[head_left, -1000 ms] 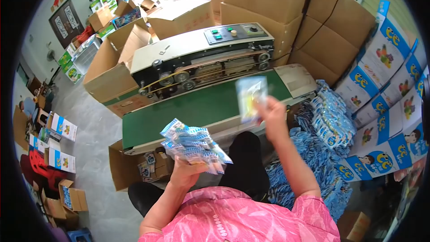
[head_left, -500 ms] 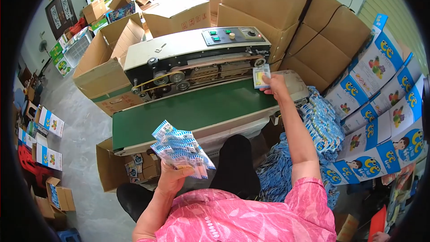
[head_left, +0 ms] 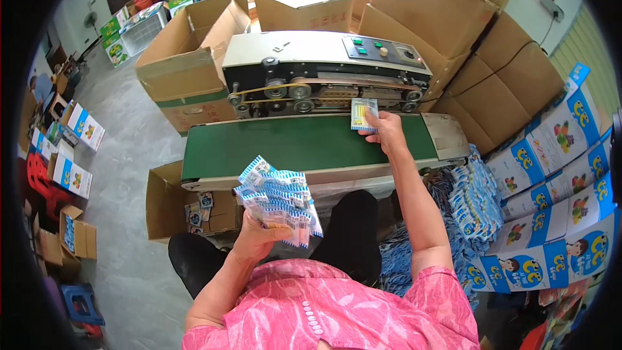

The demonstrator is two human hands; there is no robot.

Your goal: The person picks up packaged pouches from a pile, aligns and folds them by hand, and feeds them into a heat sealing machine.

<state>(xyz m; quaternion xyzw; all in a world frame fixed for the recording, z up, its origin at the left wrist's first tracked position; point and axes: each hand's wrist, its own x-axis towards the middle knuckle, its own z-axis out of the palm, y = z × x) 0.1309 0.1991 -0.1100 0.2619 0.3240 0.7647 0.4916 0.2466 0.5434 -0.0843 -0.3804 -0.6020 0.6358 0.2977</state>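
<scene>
My left hand (head_left: 256,236) is closed around a fanned stack of small blue-and-white packets (head_left: 277,196), held above my lap in front of the belt. Between the thumb and fingers of my right hand (head_left: 389,133) is a single clear packet (head_left: 360,114) with yellow contents and a blue striped lower edge. It stands upright against the front of a band sealing machine (head_left: 285,52), its top edge at the rollers and bands. Beneath that packet runs the machine's green conveyor belt (head_left: 259,146).
Many blue-and-white packets (head_left: 474,201) are heaped at my right, beside printed cartons (head_left: 544,155). An open cardboard box (head_left: 165,210) with loose packets sits below the belt's left end. Large brown boxes (head_left: 427,6) stand behind the machine. A blue stool (head_left: 83,304) is on the floor at left.
My right hand has moved the single packet leftward along the sealing machine, away from its right end. My left hand still holds the stack. The camera view has shifted, moving the scene right.
</scene>
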